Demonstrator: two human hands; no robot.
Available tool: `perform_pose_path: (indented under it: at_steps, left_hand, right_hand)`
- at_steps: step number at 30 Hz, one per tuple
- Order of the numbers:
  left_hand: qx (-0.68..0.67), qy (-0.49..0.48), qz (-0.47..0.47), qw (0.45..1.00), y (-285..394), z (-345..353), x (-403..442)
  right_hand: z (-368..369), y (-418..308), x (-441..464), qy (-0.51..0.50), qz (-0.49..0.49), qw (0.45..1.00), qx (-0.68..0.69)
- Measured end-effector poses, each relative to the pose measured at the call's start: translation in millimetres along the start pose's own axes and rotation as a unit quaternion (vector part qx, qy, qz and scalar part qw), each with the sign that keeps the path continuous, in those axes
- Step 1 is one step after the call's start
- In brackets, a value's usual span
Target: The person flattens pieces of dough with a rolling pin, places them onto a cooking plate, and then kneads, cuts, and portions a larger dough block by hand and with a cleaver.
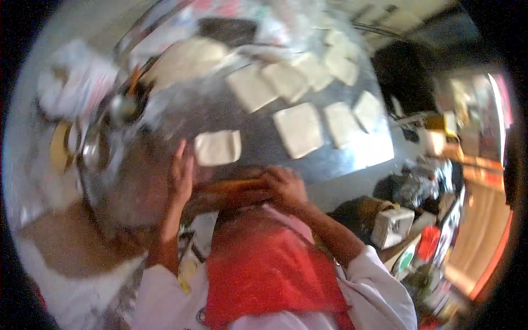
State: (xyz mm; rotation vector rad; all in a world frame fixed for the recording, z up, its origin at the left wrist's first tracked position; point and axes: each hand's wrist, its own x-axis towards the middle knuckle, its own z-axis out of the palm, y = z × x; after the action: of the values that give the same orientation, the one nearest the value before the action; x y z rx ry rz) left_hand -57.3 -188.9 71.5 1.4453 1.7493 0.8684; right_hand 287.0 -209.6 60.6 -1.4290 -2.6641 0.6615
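Observation:
A folded square of pale dough (218, 148) lies on the metal table (247, 124) in front of me. Close to its left edge is my left hand (181, 173), open, with the fingers stretched forward; it grips nothing. My right hand (285, 184) rests over the right end of a wooden rolling pin (234, 186), its fingers bent around the wood. The pin lies crosswise near the table's front edge, below the dough square, and is blurred. Farther right are several flat dough squares, among them a near one (300, 130) and a far one (252, 88).
A large dough mass (187, 61) sits at the back left. Metal bowls (125, 106) and a plastic bag (77, 82) stand along the left side. Plastic bags (236, 11) lie at the far edge. To the right is a cluttered shelf with a white box (392, 227).

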Motion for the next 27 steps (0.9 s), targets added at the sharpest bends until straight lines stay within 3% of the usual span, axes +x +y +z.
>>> perform_pose_path:
  at_steps: [2,6,8,9,10,11,15,17,19,21,23,26,27]
  left_hand:
    - [0.007,0.015,-0.024,1.000,-10,-16,-10]
    - [0.081,0.029,0.030,0.996,-15,-14,25]
    - [0.381,-0.014,0.108,0.918,-4,-4,69]
    - [0.378,-0.022,0.098,0.920,-18,5,87]
    - [0.366,0.006,0.127,0.922,-31,12,107]
    - [0.353,0.038,0.156,0.922,-39,15,111]
    - [0.260,-0.041,0.162,0.951,-46,13,32]
    - [0.275,-0.042,0.163,0.947,-38,12,11]
    - [0.308,-0.062,0.155,0.937,-42,13,63]
    - [0.340,-0.080,0.144,0.926,-48,19,115]
    - [0.304,-0.017,0.159,0.939,-44,20,133]
    - [0.286,-0.082,0.124,0.947,-39,19,29]
    - [0.380,-0.097,0.133,0.910,-28,17,-7]
  right_hand:
    - [-20,-8,1,-0.028,0.034,0.999,-0.001]
    - [-19,1,73,-0.016,-0.027,0.999,-0.008]
    - [8,23,137,0.061,-0.054,0.992,-0.099]
    - [12,33,168,0.112,-0.080,0.978,-0.156]
    - [-9,21,191,0.100,-0.055,0.972,-0.205]
    - [-7,20,188,0.088,-0.051,0.982,-0.158]
    - [24,-5,97,0.044,-0.008,0.999,-0.010]
    - [20,-2,102,0.033,-0.001,0.999,-0.018]
    - [18,8,127,0.018,0.009,1.000,-0.019]
    - [-6,35,199,0.125,-0.041,0.974,-0.186]
    - [-9,34,200,0.124,-0.017,0.989,-0.084]
    - [29,14,109,0.056,0.000,0.998,-0.014]
    - [35,-1,78,0.071,-0.005,0.997,-0.041]
